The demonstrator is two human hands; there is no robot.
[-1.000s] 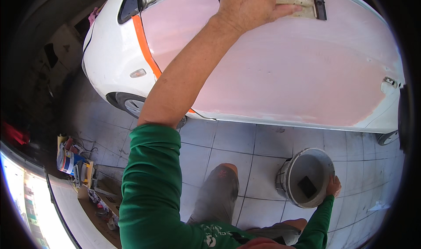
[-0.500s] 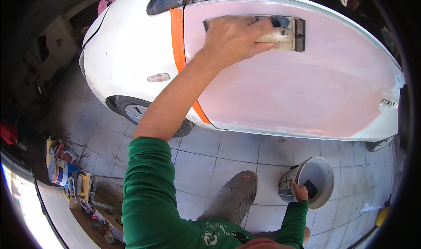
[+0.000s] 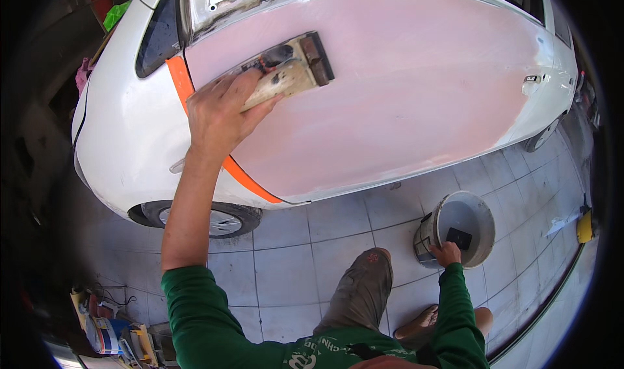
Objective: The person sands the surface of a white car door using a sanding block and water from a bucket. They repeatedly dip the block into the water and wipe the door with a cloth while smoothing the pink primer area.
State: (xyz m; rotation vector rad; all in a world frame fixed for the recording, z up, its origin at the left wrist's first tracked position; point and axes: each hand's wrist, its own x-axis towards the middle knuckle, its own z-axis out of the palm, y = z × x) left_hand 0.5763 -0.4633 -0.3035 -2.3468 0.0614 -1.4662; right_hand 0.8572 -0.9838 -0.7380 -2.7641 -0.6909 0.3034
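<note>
My left hand (image 3: 224, 112) is closed round the handle of a long sanding block (image 3: 289, 73), pressed to the pink-coated door panel (image 3: 403, 89) of a white car. The block slants up to the right, its far end bare of my fingers. Orange tape (image 3: 250, 180) runs along the door's front edge, partly behind my hand and wrist. Down at the right, my right hand (image 3: 447, 254) is at the near rim of a round bucket (image 3: 487, 219), fingers curled. It appears to hold a dark square pad (image 3: 459, 239) inside the bucket; its fingertips are partly hidden.
The front wheel (image 3: 227, 223) lies below my left forearm. Pale tiles (image 3: 283, 265) cover the floor, where my knee (image 3: 367, 265) sticks out. Cans and tools (image 3: 107, 333) crowd the lower left. A yellow object (image 3: 584, 227) is at the far right.
The view has shifted, so the car and bucket sit differently in it. My left hand has moved the sanding block toward the taped edge and tilted it. The right hand stays at the bucket.
</note>
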